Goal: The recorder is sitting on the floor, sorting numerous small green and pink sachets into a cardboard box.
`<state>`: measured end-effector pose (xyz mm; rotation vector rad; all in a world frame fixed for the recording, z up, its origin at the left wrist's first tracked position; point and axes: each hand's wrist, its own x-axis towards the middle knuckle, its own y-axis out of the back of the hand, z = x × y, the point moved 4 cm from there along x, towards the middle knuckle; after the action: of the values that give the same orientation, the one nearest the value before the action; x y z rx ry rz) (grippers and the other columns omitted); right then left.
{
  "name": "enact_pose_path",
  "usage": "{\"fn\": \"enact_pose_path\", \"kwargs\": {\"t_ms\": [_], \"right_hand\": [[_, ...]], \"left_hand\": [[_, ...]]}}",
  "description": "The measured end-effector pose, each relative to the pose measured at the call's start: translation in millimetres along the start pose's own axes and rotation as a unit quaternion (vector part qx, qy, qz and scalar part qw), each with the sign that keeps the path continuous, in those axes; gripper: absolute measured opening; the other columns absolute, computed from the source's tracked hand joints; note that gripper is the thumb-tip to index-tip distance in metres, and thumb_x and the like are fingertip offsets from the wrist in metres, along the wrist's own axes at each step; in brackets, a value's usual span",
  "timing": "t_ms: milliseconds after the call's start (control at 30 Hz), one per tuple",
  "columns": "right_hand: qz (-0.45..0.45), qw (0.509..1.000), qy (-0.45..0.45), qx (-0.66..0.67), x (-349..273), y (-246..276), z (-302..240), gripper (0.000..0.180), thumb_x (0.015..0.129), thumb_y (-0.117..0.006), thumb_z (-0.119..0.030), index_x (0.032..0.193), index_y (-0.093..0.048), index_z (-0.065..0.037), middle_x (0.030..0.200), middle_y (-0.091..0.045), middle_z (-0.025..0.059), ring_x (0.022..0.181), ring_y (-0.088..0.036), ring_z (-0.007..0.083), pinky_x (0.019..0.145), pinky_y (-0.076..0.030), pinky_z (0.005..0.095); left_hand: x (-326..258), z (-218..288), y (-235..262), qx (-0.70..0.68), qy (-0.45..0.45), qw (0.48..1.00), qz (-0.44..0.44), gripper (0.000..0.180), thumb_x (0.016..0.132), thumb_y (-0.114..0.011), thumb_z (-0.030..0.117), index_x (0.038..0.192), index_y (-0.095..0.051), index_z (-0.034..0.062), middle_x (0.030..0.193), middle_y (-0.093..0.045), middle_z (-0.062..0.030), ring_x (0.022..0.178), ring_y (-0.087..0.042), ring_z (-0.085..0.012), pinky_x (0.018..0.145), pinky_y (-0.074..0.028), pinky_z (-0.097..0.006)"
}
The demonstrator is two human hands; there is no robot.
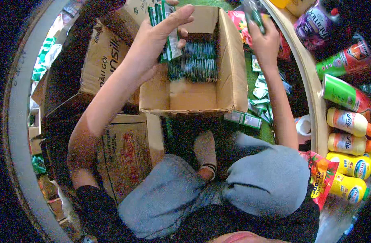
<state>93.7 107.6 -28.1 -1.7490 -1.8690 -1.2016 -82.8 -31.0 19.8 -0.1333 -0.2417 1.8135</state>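
My left hand is closed around a small stack of green and white sachets, raised over the left wall of an open cardboard box. Inside that box, green sachets stand on edge in two packed rows, with bare cardboard at the near end. To the right of the box, my right hand grips a dark green packet, smeared by motion, so its exact kind is unclear. Below that hand, loose green and white sachets lie scattered on a green surface.
Closed cartons crowd the left, with another carton by my knee. Along the right, a curved pale edge borders bottles and cans. A red packet lies beside my right knee.
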Motion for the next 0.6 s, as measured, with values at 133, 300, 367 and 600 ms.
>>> {"fn": "enact_pose_path", "kwargs": {"t_ms": [133, 300, 367, 600], "right_hand": [[-0.200, 0.955, 0.210, 0.066, -38.3, -38.6, -117.4, 0.038, 0.061, -0.056, -0.006, 0.096, -0.051, 0.007, 0.092, -0.051, 0.0232, 0.089, -0.050, 0.0343, 0.077, -0.041, 0.0387], [-0.351, 0.884, -0.064, 0.302, -30.5, -37.9, -31.1, 0.028, 0.076, -0.055, -0.021, 0.096, -0.058, -0.002, 0.079, -0.059, 0.0056, 0.076, -0.054, 0.0118, 0.066, -0.044, 0.0234], [-0.102, 0.987, -0.113, 0.044, -17.7, -23.7, 75.3, 0.026, 0.081, -0.049, -0.023, 0.089, -0.060, 0.000, 0.072, -0.059, 0.0031, 0.064, -0.052, 0.0087, 0.060, -0.044, 0.0244], [-0.407, 0.807, -0.246, -0.351, -138.9, -37.2, 254.1, 0.038, 0.071, -0.057, -0.027, 0.109, -0.054, -0.023, 0.118, -0.038, 0.0225, 0.104, -0.041, 0.0353, 0.089, -0.033, 0.0382]], "left_hand": [[-7.0, -5.1, -8.2, 0.044, 0.027, 0.999, -0.009, 0.030, 0.072, -0.063, 0.022, 0.091, -0.047, 0.0057, 0.077, -0.053, -0.0043, 0.067, -0.053, -0.0110, 0.057, -0.045, -0.024], [-0.9, -28.8, 30.7, 0.011, 0.086, 0.992, 0.093, 0.018, 0.076, -0.055, 0.016, 0.087, -0.048, 0.0029, 0.075, -0.054, -0.0060, 0.069, -0.057, -0.0170, 0.064, -0.050, -0.031], [2.3, -23.4, 22.4, -0.042, 0.069, 0.994, 0.068, 0.017, 0.076, -0.054, 0.018, 0.084, -0.049, 0.0039, 0.073, -0.055, -0.0056, 0.068, -0.057, -0.0182, 0.066, -0.050, -0.033], [-5.0, -15.7, 8.2, 0.032, 0.053, 0.994, 0.086, 0.039, 0.075, -0.054, 0.008, 0.111, -0.038, 0.0085, 0.083, -0.046, -0.0056, 0.058, -0.050, -0.0119, 0.049, -0.049, -0.027]]}}
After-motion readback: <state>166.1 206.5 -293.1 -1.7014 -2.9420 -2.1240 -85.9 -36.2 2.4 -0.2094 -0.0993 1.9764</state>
